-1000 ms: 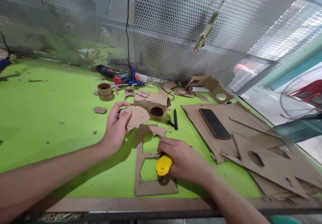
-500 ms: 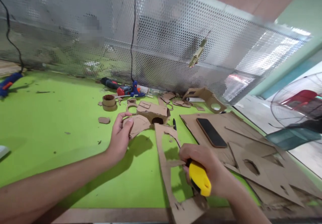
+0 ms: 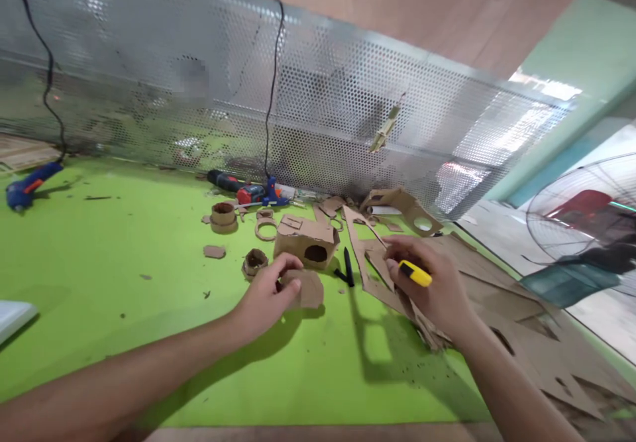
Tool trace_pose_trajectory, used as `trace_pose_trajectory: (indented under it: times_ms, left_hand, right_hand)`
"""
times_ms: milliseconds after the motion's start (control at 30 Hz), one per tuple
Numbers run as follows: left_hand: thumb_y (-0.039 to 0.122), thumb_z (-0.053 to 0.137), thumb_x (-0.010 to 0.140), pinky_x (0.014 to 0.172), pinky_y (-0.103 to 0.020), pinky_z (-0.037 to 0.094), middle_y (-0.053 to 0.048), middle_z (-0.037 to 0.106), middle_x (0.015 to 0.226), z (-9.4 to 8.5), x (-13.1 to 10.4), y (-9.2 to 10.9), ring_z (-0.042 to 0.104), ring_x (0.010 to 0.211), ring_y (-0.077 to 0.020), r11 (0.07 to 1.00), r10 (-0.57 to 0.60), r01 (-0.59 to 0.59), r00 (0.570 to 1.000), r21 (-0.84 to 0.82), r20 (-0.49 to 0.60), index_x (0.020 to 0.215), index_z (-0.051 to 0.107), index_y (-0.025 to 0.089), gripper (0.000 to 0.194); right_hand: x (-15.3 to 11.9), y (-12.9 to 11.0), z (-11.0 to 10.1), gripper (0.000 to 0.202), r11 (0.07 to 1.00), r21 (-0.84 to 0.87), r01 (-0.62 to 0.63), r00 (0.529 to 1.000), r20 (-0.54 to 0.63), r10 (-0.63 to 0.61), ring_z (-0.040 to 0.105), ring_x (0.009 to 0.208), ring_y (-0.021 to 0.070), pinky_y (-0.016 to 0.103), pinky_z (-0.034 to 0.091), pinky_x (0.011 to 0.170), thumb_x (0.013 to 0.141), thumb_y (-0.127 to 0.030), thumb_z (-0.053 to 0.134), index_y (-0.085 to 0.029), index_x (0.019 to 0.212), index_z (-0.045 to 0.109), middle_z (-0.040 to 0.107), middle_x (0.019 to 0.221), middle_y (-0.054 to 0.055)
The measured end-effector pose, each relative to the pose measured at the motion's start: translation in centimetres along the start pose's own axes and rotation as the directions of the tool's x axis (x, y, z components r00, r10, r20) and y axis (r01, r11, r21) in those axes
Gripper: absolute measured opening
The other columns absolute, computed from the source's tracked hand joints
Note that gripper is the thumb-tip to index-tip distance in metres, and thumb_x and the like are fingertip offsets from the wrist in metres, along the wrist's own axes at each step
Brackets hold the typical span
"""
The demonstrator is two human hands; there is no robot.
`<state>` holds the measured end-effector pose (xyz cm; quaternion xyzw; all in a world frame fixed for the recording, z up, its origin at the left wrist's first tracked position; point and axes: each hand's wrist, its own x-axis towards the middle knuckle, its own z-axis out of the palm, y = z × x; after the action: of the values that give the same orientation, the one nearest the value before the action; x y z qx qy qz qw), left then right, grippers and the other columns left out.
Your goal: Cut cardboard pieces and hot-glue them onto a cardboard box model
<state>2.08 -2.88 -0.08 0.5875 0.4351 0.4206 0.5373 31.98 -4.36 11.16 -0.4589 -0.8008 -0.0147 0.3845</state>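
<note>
My left hand (image 3: 271, 293) pinches a small flat cardboard piece (image 3: 311, 289) in front of a cardboard box with a round hole (image 3: 303, 238). Farther right, my right hand (image 3: 427, 279) grips a yellow cutter (image 3: 416, 273) together with a cut-out cardboard frame (image 3: 358, 256), which is lifted at a slant over the table. A black pen (image 3: 348, 266) lies between the box and the frame. Left of the box are a cardboard ring cup (image 3: 255, 261) and a taller round cardboard cup (image 3: 223, 217).
Large cardboard sheets (image 3: 531, 342) cover the right side. A drill (image 3: 243, 189) and a blue glue gun (image 3: 273, 193) lie by the perforated metal panel (image 3: 322, 110). Another glue gun (image 3: 32, 185) is at far left; a fan (image 3: 586, 223) stands at right.
My right hand has moved up and right, swinging the frame off the table front. My left hand has moved right with its piece, and the ring cup now shows. The phone is no longer visible.
</note>
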Motion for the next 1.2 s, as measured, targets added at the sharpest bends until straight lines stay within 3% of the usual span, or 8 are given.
trace_pose_trajectory:
  times_ms: [133, 267, 400, 500, 633, 867, 1000, 1200]
  left_hand:
    - [0.016, 0.069, 0.096, 0.087, -0.052, 0.069, -0.012, 0.081, 0.12, 0.1, -0.4, -0.1, 0.077, 0.111, -0.0346, 0.978, 0.097, -0.121, 0.985, 0.172, 0.145, 0.116, 0.077, 0.024, 0.022]
    - [0.015, 0.073, 0.092, 0.1, -0.056, 0.066, -0.012, 0.079, 0.126, 0.1, -0.2, -0.5, 0.075, 0.118, -0.0355, 0.954, 0.173, -0.207, 0.971, 0.219, 0.166, 0.125, 0.079, 0.025, 0.035]
    - [0.034, 0.07, 0.106, 0.086, -0.047, 0.07, -0.013, 0.078, 0.133, -0.2, -0.4, -0.7, 0.077, 0.117, -0.0352, 0.991, 0.112, -0.12, 0.984, 0.052, 0.138, 0.136, 0.079, 0.032, 0.031]
    - [0.051, 0.069, 0.109, 0.082, -0.043, 0.071, -0.014, 0.081, 0.129, -0.3, -0.7, -0.6, 0.078, 0.117, -0.0357, 0.996, 0.055, -0.044, 0.986, -0.071, 0.16, 0.144, 0.076, 0.029, 0.042]
    - [0.052, 0.079, 0.1, 0.077, -0.042, 0.071, -0.011, 0.083, 0.105, -0.1, -0.8, -0.5, 0.081, 0.1, -0.0315, 0.998, 0.06, -0.06, 0.988, -0.001, 0.145, 0.122, 0.082, 0.02, 0.039]
    - [0.051, 0.089, 0.088, 0.057, -0.029, 0.062, -0.007, 0.079, 0.085, -0.4, 0.2, -0.7, 0.072, 0.071, -0.0213, 0.991, 0.101, -0.106, 0.993, -0.078, -0.061, 0.089, 0.084, 0.02, 0.032]
    - [0.04, 0.088, 0.081, 0.06, -0.031, 0.062, -0.009, 0.083, 0.089, -0.8, 0.6, -0.5, 0.074, 0.075, -0.0236, 0.988, 0.114, -0.125, 0.985, -0.085, -0.128, 0.083, 0.09, 0.023, 0.017]
    - [0.034, 0.079, 0.082, 0.072, -0.032, 0.063, -0.012, 0.085, 0.105, -1.1, 0.5, -0.3, 0.076, 0.095, -0.0283, 0.989, 0.083, -0.1, 0.986, -0.108, -0.146, 0.089, 0.094, 0.025, 0.019]
  right_hand:
    - [-1.2, 1.8, 3.2, 0.031, 1.0, 0.015, 0.021, 1.0, 0.006, -0.021, 0.078, 0.078, 0.0217, 0.034, 0.063, 0.068, 0.094, -0.013, 0.07, -0.019, 0.123, 0.078, 0.083, 0.097, 0.007]
    - [-3.0, 2.2, 6.3, 0.031, 0.996, 0.082, 0.047, 0.997, 0.052, -0.051, 0.081, 0.089, 0.027, 0.042, 0.067, 0.078, 0.093, -0.01, 0.072, -0.017, 0.122, 0.08, 0.086, 0.107, 0.012]
    - [-4.9, 0.6, 7.8, 0.039, 0.994, 0.106, 0.025, 0.974, 0.219, -0.048, 0.078, 0.088, 0.0253, 0.038, 0.064, 0.076, 0.093, -0.003, 0.066, -0.017, 0.126, 0.081, 0.083, 0.105, 0.013]
    - [-5.6, -0.7, 7.9, 0.045, 0.993, 0.09, 0.08, 0.95, 0.295, -0.104, 0.075, 0.087, 0.0251, 0.035, 0.06, 0.073, 0.088, 0.001, 0.067, -0.015, 0.128, 0.081, 0.08, 0.105, 0.014]
    - [-5.8, -1.4, 7.9, 0.049, 0.985, 0.105, 0.14, 0.942, 0.292, -0.165, 0.073, 0.087, 0.0249, 0.034, 0.059, 0.071, 0.083, 0.004, 0.069, -0.014, 0.127, 0.08, 0.076, 0.102, 0.012]
    - [-6.0, -1.9, 8.0, 0.032, 0.983, 0.184, 0.008, 0.996, 0.089, -0.024, 0.074, 0.103, 0.0256, 0.039, 0.066, 0.083, 0.1, -0.004, 0.066, -0.021, 0.127, 0.072, 0.07, 0.125, 0.015]
    - [-6.2, -1.7, 7.6, 0.054, 0.989, 0.128, -0.069, 0.997, -0.022, 0.073, 0.07, 0.089, 0.0234, 0.038, 0.064, 0.074, 0.095, -0.001, 0.064, -0.023, 0.144, 0.055, 0.07, 0.118, 0.012]
    - [-6.4, -1.5, 7.2, 0.082, 0.963, 0.267, -0.027, 0.989, 0.146, -0.013, 0.077, 0.088, 0.0216, 0.033, 0.063, 0.078, 0.09, -0.003, 0.07, -0.029, 0.163, 0.043, 0.079, 0.122, 0.01]
